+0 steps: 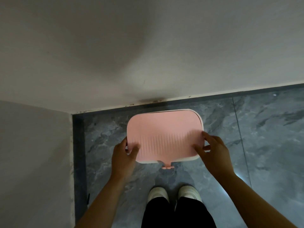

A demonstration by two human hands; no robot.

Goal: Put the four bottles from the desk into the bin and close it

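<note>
Grey marble floor and a plain white wall fill most of the view, with the bin sitting mid-frame right by the baseboard. Its pink lid looks down flat on the white rim. Left hand is at the lid's lower left corner, thumb on top, fingers wrapped under the edge. Right hand is at the lower right corner, fingers spread on the lid edge. Pedal pokes out below, white shoes at bottom center.
</note>
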